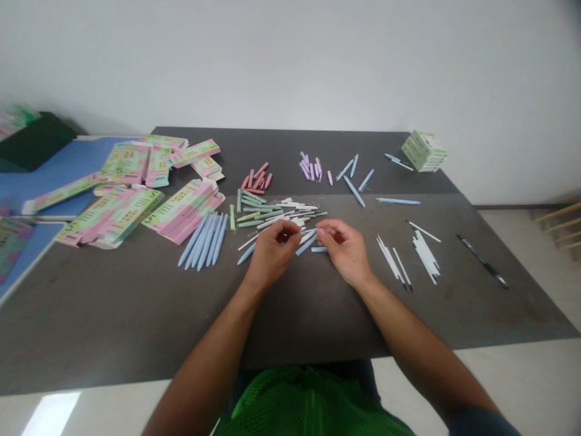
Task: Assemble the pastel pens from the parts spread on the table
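My left hand (276, 249) is closed in a pinch above the middle of the dark table, beside a pile of white pen refills (297, 208). Facing it, my right hand (345, 247) also has thumb and fingers pressed together, with a bit of pale blue near the tips. What either pinch holds is too small to make out. Light blue pen barrels (306, 244) lie below and between the hands. Green pen parts (258, 212) are mixed into the pile behind my left hand. A row of light blue pen barrels (205, 241) lies to its left.
Pink-and-green cartons (186, 206) cover the table's left side. Red pen parts (258, 178), purple pen parts (311, 167) and blue pens (354, 191) lie farther back. On the right are white refills (425, 254), a black pen (482, 261) and a green box (424, 151).
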A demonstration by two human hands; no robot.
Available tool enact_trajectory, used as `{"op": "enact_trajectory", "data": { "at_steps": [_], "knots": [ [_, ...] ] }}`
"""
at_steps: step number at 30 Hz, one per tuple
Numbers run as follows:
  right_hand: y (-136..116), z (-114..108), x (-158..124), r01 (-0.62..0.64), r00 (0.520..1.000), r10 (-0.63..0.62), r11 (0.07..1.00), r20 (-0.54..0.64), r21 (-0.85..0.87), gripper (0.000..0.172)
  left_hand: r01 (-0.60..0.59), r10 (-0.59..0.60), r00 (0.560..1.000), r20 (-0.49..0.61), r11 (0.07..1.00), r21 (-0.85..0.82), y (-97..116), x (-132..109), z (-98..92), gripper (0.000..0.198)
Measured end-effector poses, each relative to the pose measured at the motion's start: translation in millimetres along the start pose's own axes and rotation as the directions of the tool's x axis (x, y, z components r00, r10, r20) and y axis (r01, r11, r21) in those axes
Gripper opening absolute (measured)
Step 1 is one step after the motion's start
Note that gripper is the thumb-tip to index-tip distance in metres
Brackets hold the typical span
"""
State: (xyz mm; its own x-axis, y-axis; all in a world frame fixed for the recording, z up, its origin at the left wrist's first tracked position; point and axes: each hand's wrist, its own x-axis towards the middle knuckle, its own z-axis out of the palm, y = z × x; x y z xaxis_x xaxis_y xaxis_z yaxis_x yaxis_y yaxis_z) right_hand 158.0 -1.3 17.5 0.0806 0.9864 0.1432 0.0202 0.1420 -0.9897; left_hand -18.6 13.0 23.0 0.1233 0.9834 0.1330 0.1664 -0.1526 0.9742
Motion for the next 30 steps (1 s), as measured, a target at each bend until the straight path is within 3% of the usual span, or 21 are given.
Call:
{"op": "enact_trajectory", "data": {
  "at_steps": [13, 18, 30],
  "knots": [
    [-1.1, 0.1, -3.0, -0.002, 1.0, 0.002, 0.996, 0.007, -0.089, 0.02, -0.009, 0.009, 1.0, -0.012, 1.0, 0.025, 4.9, -1.6, 2.2, 0.011],
    [1.5, 3.6, -5.1, -0.036, 0.997, 0.045, 0.992, 0.067, -0.117, 0.021, -0.061, 0.061, 0.998, 0.007, 0.998, -0.03, 3.7, -3.4, 3.9, 0.015],
    [3.2, 3.4, -4.4, -0.066, 0.996, 0.071, 0.994, 0.061, -0.084, 0.025, -0.158, 0.158, 0.987, -0.023, 0.987, 0.008, 3.1, -5.5, 5.1, 0.011]
  ]
}}
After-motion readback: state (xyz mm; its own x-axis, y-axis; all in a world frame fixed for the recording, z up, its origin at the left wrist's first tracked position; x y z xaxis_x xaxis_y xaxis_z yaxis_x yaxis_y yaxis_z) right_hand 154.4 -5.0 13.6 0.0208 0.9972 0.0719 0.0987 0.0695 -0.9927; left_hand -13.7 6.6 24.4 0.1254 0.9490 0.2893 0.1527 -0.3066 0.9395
